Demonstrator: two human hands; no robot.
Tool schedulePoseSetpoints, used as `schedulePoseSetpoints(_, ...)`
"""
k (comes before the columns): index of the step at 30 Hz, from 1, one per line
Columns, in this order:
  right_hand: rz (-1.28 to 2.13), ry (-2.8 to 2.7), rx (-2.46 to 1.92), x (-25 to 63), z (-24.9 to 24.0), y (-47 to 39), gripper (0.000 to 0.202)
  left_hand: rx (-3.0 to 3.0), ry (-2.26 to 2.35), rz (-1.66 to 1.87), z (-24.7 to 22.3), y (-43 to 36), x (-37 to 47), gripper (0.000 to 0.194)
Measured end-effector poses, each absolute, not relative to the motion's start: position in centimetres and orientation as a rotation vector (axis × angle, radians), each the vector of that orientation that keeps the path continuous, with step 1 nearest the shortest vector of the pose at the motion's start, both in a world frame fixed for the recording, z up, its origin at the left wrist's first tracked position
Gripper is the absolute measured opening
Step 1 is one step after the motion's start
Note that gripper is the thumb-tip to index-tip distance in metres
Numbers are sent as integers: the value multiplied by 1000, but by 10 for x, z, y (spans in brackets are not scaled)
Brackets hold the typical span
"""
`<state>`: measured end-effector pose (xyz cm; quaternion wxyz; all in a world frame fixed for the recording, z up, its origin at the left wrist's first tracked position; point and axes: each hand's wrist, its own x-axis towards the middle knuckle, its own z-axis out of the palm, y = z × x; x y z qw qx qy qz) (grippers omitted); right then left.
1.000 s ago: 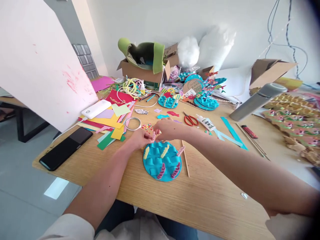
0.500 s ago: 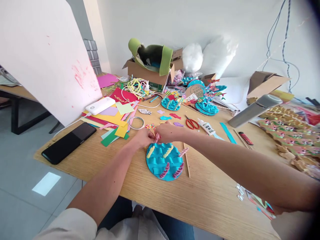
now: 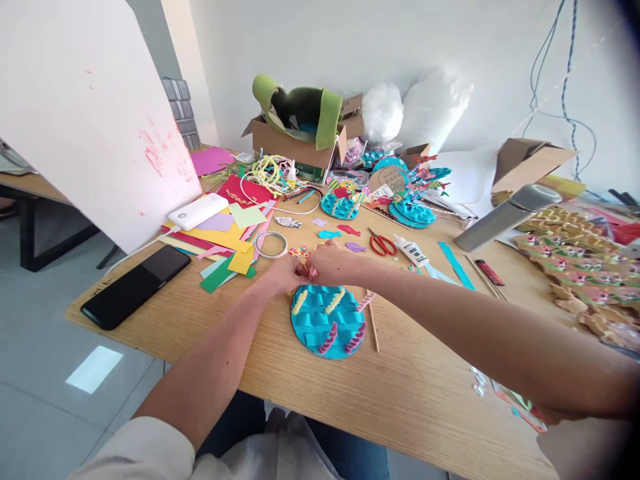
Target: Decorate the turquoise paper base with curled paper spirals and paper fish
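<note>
My left hand (image 3: 287, 272) and my right hand (image 3: 331, 264) meet at the far edge of a round blue disc (image 3: 315, 339) covered with wavy blue paper strips. Both are closed, fingers together around a pink pipe cleaner (image 3: 313, 273), which is mostly hidden. Coiled fuzzy pieces stand on the disc: yellow pipe cleaners (image 3: 335, 301), purple pipe cleaners (image 3: 329, 338) and a paler pink pipe cleaner (image 3: 365, 301) at its right edge. A thin wooden stick (image 3: 374, 328) lies beside the disc. Just beyond my hands is a patch of small colourful beads or dots (image 3: 299, 251).
Red scissors (image 3: 383, 245), a white glue bottle (image 3: 411, 251) and paper fish (image 3: 349, 230) lie beyond my right arm. A tape roll (image 3: 271, 245), coloured paper (image 3: 242, 260) and a phone (image 3: 136, 287) are left. A grey flask (image 3: 505, 217) stands right; a cardboard box (image 3: 295, 143) is behind.
The view has shifted slightly. My hands stay together at the disc's far edge, and less of the pink pipe cleaner shows between my fingers.
</note>
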<state>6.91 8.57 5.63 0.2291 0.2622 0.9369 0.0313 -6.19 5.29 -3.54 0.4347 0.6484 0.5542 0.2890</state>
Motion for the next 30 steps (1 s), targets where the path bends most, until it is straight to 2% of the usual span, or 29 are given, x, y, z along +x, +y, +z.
schedulePoseSetpoints(9,40,2573,782,72,59,86,29,1603,1260,744,-33,54,-64,11)
schedulePoseSetpoints(16,-28,2633,783,75,67,87,21,1602,1253,774,-31,53,-64,9)
schedulePoseSetpoints(26,84,2637,698,84,79,91,40,1603,1343,772,-31,52,-62,13)
schedulePoseSetpoints(30,107,2563,728,81,74,92,32,1578,1363,773,-34,53,-62,10)
